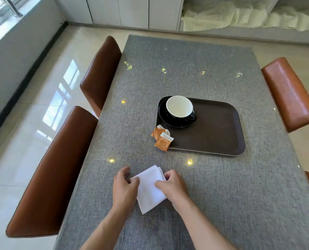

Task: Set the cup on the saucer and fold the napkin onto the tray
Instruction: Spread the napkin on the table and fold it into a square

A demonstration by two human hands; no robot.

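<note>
A black cup (179,107) with a white inside stands upright on a black saucer (165,120), in the far left corner of a dark brown tray (215,130). A white napkin (149,189), folded into a small rectangle, lies on the grey table near me, apart from the tray. My left hand (124,187) pinches its left edge. My right hand (171,184) grips its right edge, fingers curled over the cloth.
Two orange sachets (161,138) lie at the tray's near left corner, one overlapping its rim. Brown leather chairs stand at the table's left (60,168) and right (290,92) sides. The grey table (240,186) stretches out around the tray.
</note>
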